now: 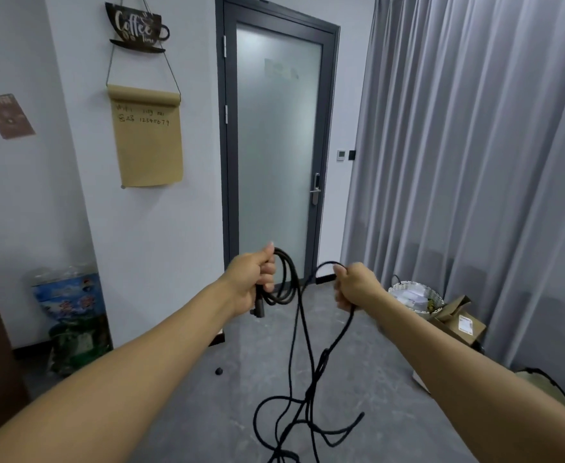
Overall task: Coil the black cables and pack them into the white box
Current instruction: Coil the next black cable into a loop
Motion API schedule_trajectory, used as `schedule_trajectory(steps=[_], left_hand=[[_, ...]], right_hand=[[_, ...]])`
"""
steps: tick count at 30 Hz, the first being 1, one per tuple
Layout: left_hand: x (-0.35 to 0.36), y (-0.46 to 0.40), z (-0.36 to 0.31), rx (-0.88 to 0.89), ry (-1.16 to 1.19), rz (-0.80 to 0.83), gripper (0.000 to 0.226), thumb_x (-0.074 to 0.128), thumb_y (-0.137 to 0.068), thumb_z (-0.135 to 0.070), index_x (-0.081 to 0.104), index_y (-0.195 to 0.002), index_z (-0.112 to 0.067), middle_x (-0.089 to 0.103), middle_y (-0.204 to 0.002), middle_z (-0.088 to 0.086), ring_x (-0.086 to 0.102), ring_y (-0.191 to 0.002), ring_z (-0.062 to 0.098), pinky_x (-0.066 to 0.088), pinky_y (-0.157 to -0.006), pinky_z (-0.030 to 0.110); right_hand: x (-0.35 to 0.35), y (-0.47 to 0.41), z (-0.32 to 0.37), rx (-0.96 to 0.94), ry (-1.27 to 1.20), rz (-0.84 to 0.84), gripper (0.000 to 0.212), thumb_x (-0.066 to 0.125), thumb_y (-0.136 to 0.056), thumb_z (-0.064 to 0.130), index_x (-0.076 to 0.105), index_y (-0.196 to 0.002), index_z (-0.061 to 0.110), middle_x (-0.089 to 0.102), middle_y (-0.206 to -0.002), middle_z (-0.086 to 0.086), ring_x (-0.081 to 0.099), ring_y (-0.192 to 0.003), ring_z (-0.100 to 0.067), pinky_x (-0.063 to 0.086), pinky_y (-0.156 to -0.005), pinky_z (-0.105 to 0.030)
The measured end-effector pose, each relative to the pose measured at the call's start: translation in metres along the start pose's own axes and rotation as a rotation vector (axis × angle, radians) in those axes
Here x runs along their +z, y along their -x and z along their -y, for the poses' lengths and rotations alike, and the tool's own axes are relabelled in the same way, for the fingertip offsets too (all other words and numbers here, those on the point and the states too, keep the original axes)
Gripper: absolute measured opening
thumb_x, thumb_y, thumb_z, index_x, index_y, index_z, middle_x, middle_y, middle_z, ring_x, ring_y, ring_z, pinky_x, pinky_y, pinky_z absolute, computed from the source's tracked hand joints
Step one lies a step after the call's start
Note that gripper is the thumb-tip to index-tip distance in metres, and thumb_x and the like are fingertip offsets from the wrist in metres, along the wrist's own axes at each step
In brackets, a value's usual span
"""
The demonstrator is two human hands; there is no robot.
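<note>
Both arms are stretched out in front of me at chest height. My left hand grips a small coil of black cable, a few loops hanging from the fist, with a plug end poking out below it. My right hand holds a stretch of the same cable further along, close to the coil. From there the loose cable drops down in tangled loops towards the grey floor at the bottom of the view. No white box is in view.
A frosted glass door stands straight ahead. Grey curtains fill the right side. A white woven basket and open cardboard boxes sit on the floor at the right. Packs of bottles stand by the left wall.
</note>
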State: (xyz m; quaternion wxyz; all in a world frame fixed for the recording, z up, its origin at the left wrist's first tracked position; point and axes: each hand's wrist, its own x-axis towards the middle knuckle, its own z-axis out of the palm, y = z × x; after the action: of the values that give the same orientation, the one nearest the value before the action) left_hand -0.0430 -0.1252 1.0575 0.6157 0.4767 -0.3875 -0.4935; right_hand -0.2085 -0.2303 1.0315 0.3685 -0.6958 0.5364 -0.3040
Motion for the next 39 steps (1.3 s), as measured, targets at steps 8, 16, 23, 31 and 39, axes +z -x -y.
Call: schedule_trajectory(steps=[8,16,23,31,39], left_hand=[[-0.004,-0.005,-0.018,0.104,0.047,-0.059,0.032,0.045,-0.099,-0.032,0.046,-0.072,-0.015,0.030,-0.041,-0.012,0.024,-0.033,0.003,0.027,-0.036,0.015],[-0.020,-0.007,-0.031,0.164,0.268,-0.188,0.032,0.043,-0.100,-0.031,0.043,-0.072,-0.015,0.030,-0.039,-0.011,0.024,-0.031,0.003,0.026,-0.034,0.014],[-0.045,-0.009,-0.038,0.198,0.472,-0.425,0.034,0.047,-0.099,-0.026,0.043,-0.068,-0.014,0.031,-0.037,-0.010,0.024,-0.030,0.006,0.024,-0.032,0.016],[-0.058,-0.012,-0.039,0.225,0.511,-0.567,0.035,0.049,-0.099,-0.025,0.042,-0.066,-0.013,0.033,-0.034,-0.010,0.025,-0.028,0.006,0.024,-0.032,0.016],[-0.074,-0.008,-0.047,0.234,0.479,-0.677,0.035,0.050,-0.098,-0.024,0.044,-0.066,-0.012,0.034,-0.048,-0.006,0.025,-0.028,0.006,0.026,-0.033,0.017]], right_hand=[[0.010,0.016,0.016,-0.163,0.432,0.235,0.040,0.041,-0.087,-0.003,0.050,-0.126,0.001,0.056,-0.124,-0.014,0.054,-0.112,-0.027,0.046,-0.091,-0.032],[0.042,0.029,0.030,-0.173,-0.315,0.414,0.024,0.050,-0.096,0.019,0.054,-0.075,0.009,0.048,-0.065,-0.004,0.045,-0.059,-0.014,0.048,-0.068,-0.029],[0.030,0.010,0.023,-0.245,-0.232,0.179,0.029,0.052,-0.096,0.026,0.056,-0.071,0.012,0.040,-0.060,0.000,0.033,-0.052,-0.011,0.029,-0.049,-0.022],[0.025,0.003,0.023,-0.295,0.067,0.017,0.026,0.054,-0.094,0.028,0.062,-0.083,0.005,0.054,-0.067,-0.004,0.044,-0.053,-0.013,0.037,-0.049,-0.021],[0.010,0.007,0.009,-0.352,0.442,0.171,0.026,0.047,-0.097,0.020,0.055,-0.075,0.010,0.050,-0.061,-0.001,0.041,-0.051,-0.015,0.034,-0.050,-0.025]])
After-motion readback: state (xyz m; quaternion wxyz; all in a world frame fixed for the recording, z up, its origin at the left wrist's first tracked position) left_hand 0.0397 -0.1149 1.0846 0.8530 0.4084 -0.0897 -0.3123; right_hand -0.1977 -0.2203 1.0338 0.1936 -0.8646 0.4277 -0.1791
